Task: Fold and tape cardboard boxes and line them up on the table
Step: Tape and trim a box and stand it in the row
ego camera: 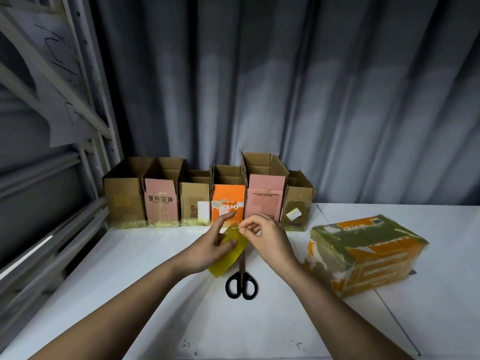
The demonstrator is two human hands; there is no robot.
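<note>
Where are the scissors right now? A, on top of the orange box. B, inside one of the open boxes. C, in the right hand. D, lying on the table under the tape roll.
D: the scissors lie flat on the table, blades running under the tape roll.

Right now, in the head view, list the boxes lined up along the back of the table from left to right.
Plain brown box → pink box with dark characters → small brown box → orange box → tall pink box → brown box with white label.
</note>
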